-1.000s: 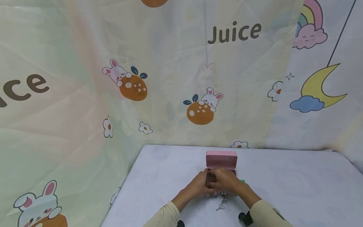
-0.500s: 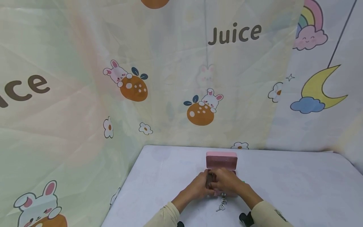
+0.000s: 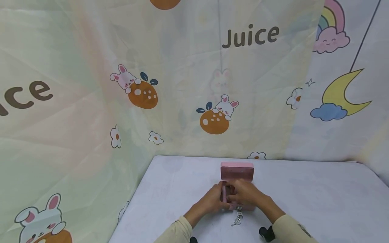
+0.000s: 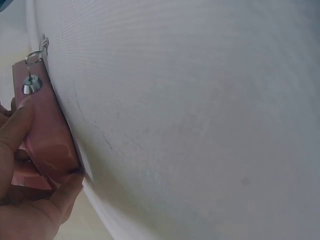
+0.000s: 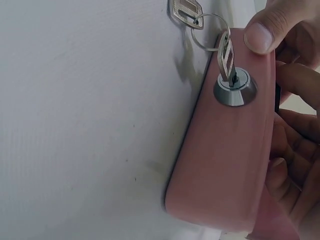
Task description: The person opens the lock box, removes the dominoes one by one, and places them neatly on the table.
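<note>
A pink metal lockbox (image 3: 237, 164) stands on the table with its lid raised. A key (image 5: 226, 62) sits in the silver lock (image 5: 235, 92) on its front wall, and a ring joins it to a second key (image 5: 187, 11). My left hand (image 3: 212, 199) grips the box's left end, thumb on the front wall. My right hand (image 3: 244, 193) reaches inside over the rim with bent fingers. A dark sliver shows by the rim between the hands in the right wrist view. What the right fingertips touch is hidden.
A white cloth covers the table (image 3: 304, 195) around the box. Behind and to the left hang printed fabric walls (image 3: 182, 101). Black straps or mounts (image 3: 266, 233) show near both sleeves.
My right hand and forearm have shifted slightly right. The dark patch between the hands has given way to pink box interior. A green bit beside the right wrist is no longer visible.
</note>
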{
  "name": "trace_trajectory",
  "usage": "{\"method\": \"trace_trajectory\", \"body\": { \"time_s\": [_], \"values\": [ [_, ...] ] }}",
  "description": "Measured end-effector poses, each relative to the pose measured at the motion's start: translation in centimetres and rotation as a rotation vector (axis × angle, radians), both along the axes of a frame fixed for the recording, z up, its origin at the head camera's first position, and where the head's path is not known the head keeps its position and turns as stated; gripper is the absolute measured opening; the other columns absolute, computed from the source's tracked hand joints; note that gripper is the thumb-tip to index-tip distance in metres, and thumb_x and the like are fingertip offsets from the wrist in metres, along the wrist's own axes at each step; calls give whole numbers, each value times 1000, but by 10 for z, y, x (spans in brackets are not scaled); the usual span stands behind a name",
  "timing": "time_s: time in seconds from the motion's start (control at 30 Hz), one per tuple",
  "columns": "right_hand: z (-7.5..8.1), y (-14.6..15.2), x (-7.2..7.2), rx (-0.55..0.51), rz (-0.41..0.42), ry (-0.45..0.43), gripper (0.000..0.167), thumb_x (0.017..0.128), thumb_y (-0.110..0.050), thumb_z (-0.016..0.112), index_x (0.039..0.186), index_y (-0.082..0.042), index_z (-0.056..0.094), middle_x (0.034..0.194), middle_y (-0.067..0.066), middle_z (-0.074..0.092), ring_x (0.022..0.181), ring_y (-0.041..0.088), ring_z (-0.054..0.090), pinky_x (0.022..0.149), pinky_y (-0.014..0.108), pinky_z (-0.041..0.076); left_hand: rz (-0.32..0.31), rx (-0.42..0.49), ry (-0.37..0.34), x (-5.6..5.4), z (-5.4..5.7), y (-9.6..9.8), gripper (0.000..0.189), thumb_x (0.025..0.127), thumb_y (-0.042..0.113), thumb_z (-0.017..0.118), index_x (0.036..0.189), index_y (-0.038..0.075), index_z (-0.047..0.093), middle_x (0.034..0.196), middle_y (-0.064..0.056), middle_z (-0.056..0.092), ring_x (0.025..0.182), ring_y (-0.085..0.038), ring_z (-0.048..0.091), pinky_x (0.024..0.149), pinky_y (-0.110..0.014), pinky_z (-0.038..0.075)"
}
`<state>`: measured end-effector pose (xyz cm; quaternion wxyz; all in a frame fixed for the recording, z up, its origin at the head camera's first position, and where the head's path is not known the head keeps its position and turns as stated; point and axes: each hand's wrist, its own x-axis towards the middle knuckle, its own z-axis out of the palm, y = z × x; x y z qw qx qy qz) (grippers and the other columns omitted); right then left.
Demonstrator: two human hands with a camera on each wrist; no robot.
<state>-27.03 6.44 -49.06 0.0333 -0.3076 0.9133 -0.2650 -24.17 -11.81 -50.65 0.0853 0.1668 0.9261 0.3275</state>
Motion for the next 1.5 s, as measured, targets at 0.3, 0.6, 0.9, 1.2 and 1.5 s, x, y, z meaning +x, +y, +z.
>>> {"method": "trace_trajectory", "body": {
  "time_s": [0.3, 0.6, 0.9, 1.2, 1.5],
  "values": [
    [6, 5, 2, 22, -24, -25, 43, 77, -21, 87, 116, -12, 72, 91, -8, 69, 76, 11, 54, 67, 29, 48, -15, 2, 23, -2, -1, 0, 95, 72, 26, 91, 151, 17, 39, 137, -7, 59, 127, -17, 56, 109, -36, 47],
    [6, 12, 3, 31, -49, -56, 40, 76, -19, 87, 113, -13, 73, 81, -11, 64, 74, 11, 54, 65, 30, 48, -18, 9, 15, 0, 1, 0, 93, 73, 23, 90, 150, 17, 39, 135, -4, 59, 122, -14, 58, 106, -34, 50],
    [10, 23, 5, 24, -59, -76, 42, 76, -19, 87, 114, -15, 72, 80, -10, 59, 74, 11, 52, 62, 28, 43, -22, 26, 16, -2, -1, 1, 94, 71, 22, 90, 150, 14, 40, 130, -3, 61, 115, -9, 58, 105, -32, 50],
    [13, 31, 3, 21, -104, -127, 43, 74, -17, 88, 114, -17, 72, 81, -9, 59, 77, 13, 53, 65, 30, 44, -10, 33, 1, -1, -2, 1, 94, 72, 24, 90, 151, 15, 39, 125, 0, 60, 109, -6, 58, 100, -29, 52],
    [14, 39, 5, 23, -98, -139, 39, 75, -16, 86, 111, -9, 72, 77, -8, 59, 73, 12, 54, 60, 27, 45, -4, 30, -4, 0, -2, 2, 94, 73, 23, 89, 151, 16, 38, 127, -2, 60, 111, -9, 59, 102, -31, 51]
  ]
}}
